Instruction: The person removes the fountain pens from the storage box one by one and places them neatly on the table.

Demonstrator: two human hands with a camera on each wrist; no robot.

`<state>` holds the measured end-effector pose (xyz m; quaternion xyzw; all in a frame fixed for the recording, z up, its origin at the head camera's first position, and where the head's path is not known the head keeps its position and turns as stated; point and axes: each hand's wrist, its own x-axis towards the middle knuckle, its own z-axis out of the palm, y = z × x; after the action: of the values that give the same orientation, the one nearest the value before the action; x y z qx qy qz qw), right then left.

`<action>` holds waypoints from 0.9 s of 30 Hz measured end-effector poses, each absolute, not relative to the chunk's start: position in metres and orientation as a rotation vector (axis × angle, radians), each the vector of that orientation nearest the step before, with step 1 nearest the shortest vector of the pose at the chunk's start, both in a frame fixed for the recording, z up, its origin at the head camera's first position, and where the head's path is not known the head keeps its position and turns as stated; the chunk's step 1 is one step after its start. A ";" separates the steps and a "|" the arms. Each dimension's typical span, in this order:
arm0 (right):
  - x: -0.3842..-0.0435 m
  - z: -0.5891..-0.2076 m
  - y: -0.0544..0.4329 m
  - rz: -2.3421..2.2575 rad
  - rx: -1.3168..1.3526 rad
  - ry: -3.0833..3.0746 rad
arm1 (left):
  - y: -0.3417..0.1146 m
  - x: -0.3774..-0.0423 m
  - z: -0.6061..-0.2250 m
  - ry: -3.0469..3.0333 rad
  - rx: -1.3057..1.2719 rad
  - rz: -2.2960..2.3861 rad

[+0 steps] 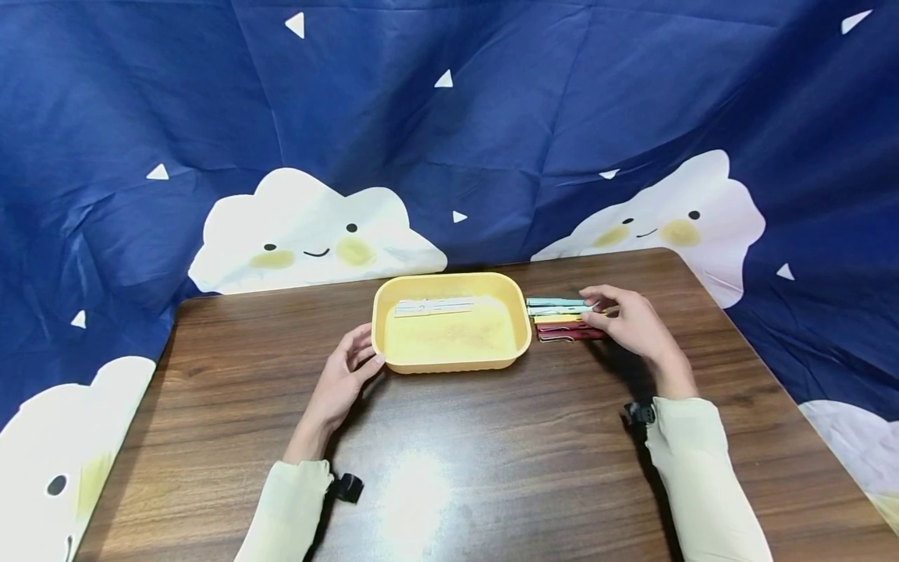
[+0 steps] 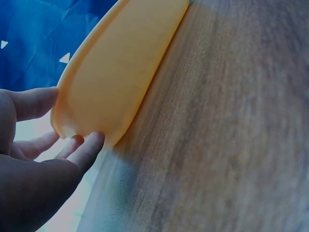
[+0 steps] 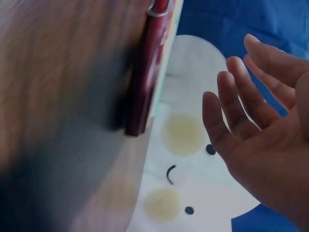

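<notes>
A yellow plastic tray (image 1: 456,364) sits on the table, with several slim white pens (image 1: 434,307) lying along its far side. At its left end, my left hand (image 1: 347,375) touches the outer wall with loosely extended fingers; the left wrist view has the fingertips (image 2: 94,140) against the tray's rounded end. Right of the tray lies a row of clipped pens: teal (image 1: 555,302), pale, yellow (image 1: 562,318) and dark red (image 1: 570,334). Over their right ends hovers my right hand (image 1: 628,320), thumb and fingers spread. In the right wrist view it stands apart from a dark red pen (image 3: 145,82).
Brown wood-grain table (image 1: 506,460) extends in front of the tray and to both sides. Behind it hangs a dark blue cloth (image 1: 393,117) with smiling white clouds. Dark wrist cameras sit by both cuffs.
</notes>
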<state>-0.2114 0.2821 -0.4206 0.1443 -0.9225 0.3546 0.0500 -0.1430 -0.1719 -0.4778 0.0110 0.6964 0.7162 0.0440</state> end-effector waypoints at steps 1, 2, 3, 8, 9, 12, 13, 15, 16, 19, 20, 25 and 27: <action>-0.211 -0.419 0.279 1.092 0.438 -2.806 | -0.172 -0.143 -0.478 2.128 0.033 2.189; -0.211 -0.417 0.277 1.103 0.441 -2.802 | -0.172 -0.143 -0.478 2.127 0.032 2.188; -0.211 -0.416 0.274 1.110 0.443 -2.798 | -0.172 -0.143 -0.478 2.126 0.031 2.189; -0.211 -0.410 0.262 1.135 0.473 -2.777 | -0.171 -0.143 -0.477 2.122 0.024 2.194; -0.211 -0.409 0.259 1.139 0.479 -2.775 | -0.171 -0.143 -0.477 2.121 0.022 2.196; -0.212 -0.407 0.252 1.184 0.492 -2.775 | -0.171 -0.143 -0.476 2.124 0.022 2.190; -0.213 -0.406 0.250 1.197 0.499 -2.774 | -0.171 -0.143 -0.476 2.125 0.022 2.189; -0.214 -0.405 0.245 1.212 0.514 -2.773 | -0.171 -0.143 -0.476 2.130 0.020 2.184; -0.214 -0.405 0.242 1.220 0.524 -2.770 | -0.171 -0.143 -0.476 2.134 0.020 2.180; -0.216 -0.404 0.235 1.225 0.554 -2.760 | -0.171 -0.143 -0.476 2.142 0.018 2.172; -0.217 -0.403 0.233 1.226 0.560 -2.757 | -0.171 -0.143 -0.476 2.146 0.017 2.168; -0.218 -0.402 0.221 1.286 0.564 -2.742 | -0.171 -0.143 -0.476 2.140 0.015 2.171; -0.218 -0.402 0.216 1.317 0.565 -2.740 | -0.171 -0.143 -0.476 2.140 0.011 2.170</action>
<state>-0.2178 0.2160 -0.4015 0.1826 -0.8859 0.4257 0.0248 -0.1429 -0.1707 -0.4763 0.0037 0.7014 0.7113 0.0467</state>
